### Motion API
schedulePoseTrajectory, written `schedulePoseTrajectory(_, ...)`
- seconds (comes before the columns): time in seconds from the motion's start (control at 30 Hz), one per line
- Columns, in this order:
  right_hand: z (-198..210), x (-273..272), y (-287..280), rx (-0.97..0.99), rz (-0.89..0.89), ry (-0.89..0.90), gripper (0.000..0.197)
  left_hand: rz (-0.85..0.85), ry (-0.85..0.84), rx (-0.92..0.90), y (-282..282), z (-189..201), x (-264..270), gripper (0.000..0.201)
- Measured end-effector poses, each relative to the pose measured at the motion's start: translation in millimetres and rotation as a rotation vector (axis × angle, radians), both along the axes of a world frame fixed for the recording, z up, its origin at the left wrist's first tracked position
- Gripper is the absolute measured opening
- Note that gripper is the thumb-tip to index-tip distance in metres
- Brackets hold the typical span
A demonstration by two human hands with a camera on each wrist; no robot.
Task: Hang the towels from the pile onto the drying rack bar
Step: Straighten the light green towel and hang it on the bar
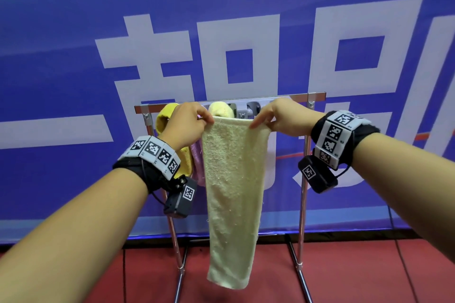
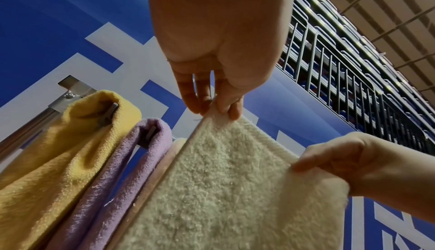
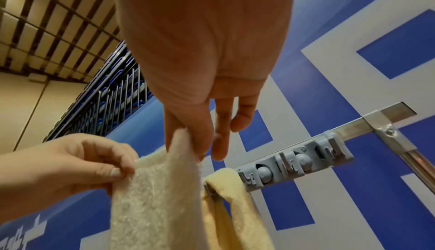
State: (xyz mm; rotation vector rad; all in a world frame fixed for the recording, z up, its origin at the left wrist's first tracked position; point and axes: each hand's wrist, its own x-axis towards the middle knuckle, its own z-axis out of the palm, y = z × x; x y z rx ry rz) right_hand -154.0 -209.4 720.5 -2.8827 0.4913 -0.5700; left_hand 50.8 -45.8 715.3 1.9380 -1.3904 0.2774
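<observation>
A long cream towel (image 1: 231,179) hangs straight down in front of the drying rack bar (image 1: 283,97). My left hand (image 1: 208,119) pinches its top left corner (image 2: 212,107). My right hand (image 1: 256,124) pinches the top right corner (image 3: 188,142), and the top edge is stretched level just below the bar. On the bar hang a yellow towel (image 1: 165,118), a purple towel (image 2: 122,170) and a pale yellow towel (image 3: 226,189), each held by a clip. A grey clip strip (image 3: 294,161) to the right of them has free clips.
A blue banner (image 1: 73,56) with large white characters stands right behind the rack. The rack's chrome legs (image 1: 301,204) go down to a red floor (image 1: 369,273). A metal railing (image 2: 353,86) shows high up in the wrist views.
</observation>
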Motion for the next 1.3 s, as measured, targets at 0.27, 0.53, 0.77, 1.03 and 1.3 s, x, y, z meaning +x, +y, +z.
schedulePoseTrajectory(0.27,-3.1,12.3,11.6,-0.071,0.116,-0.069,0.011,-0.037,0.002,0.072,-11.3,-4.6,0.5,0.025)
schedulePoseTrajectory(0.53,-0.7,23.0,30.1,-0.102,0.148,0.042,0.019,-0.097,-0.012,0.111,-18.8,-6.9,-8.5,0.024)
schedulePoseTrajectory(0.77,-5.9,23.8,25.3,-0.114,0.037,0.038,0.017,-0.175,0.075,0.087,-16.9,-8.9,-11.7,0.022)
schedulePoseTrajectory(1.03,-9.0,30.9,33.0,-0.088,0.042,-0.128,0.017,-0.303,0.130,0.061,-18.2,-5.5,-21.7,0.025)
schedulePoseTrajectory(1.3,-12.3,35.0,27.5,-0.034,0.012,-0.201,0.022,-0.376,0.260,0.031,-12.8,-6.5,-26.0,0.025)
